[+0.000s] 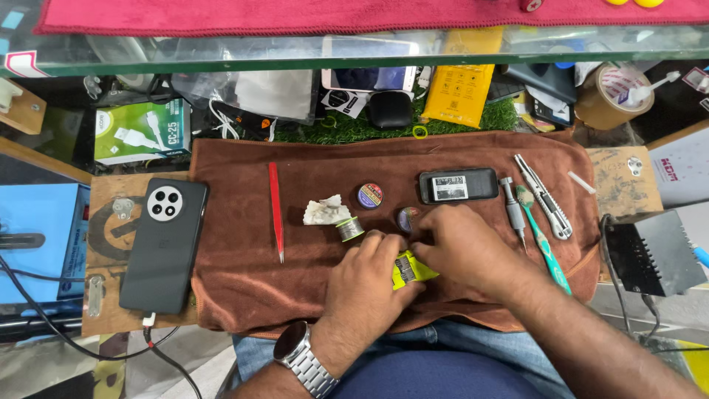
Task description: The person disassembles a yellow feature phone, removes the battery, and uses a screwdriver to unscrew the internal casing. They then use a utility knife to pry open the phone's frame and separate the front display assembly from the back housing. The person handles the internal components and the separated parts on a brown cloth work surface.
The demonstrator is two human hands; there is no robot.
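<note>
My left hand, with a metal watch on its wrist, rests on a brown towel and grips a small yellow-green packet with a dark label. My right hand comes in from the right; its fingertips pinch the same packet's upper edge. Just above the hands lie a small round tin, a spool of solder wire and a white crumpled wad. A small black battery-like block with a white label lies beyond my right hand.
Red tweezers lie at the towel's left. A dark phone on a charging cable sits face down on a wooden board. A screwdriver, green toothbrush and utility knife lie right. Another round tin sits mid-towel. Boxes and tape crowd the back.
</note>
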